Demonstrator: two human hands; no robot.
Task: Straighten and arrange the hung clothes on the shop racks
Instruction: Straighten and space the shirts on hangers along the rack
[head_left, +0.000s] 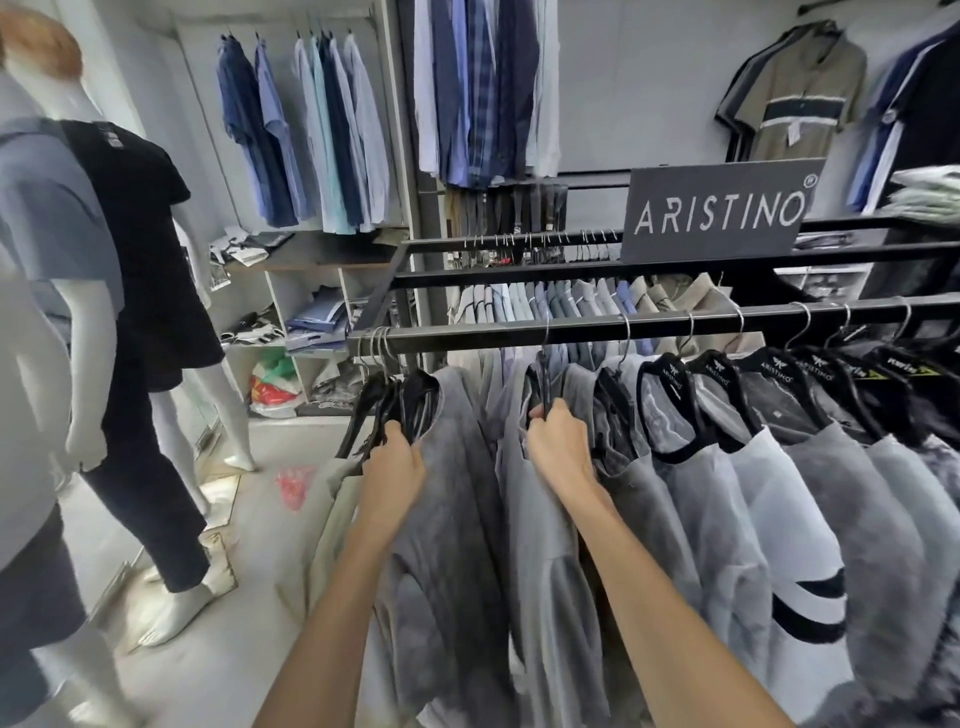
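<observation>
A black rail crosses the view with several grey and white shirts hung on black hangers. My left hand grips the shoulder of a grey shirt at the rail's left end, beside a bunch of black hangers. My right hand is closed on the black hanger of the neighbouring grey shirt. To the right hang more shirts, spaced apart along the rail.
Two dressed mannequins stand close on the left. An ARISTINO sign sits on the rack top. Blue shirts hang on the back wall above shelves. A red bag lies on the floor.
</observation>
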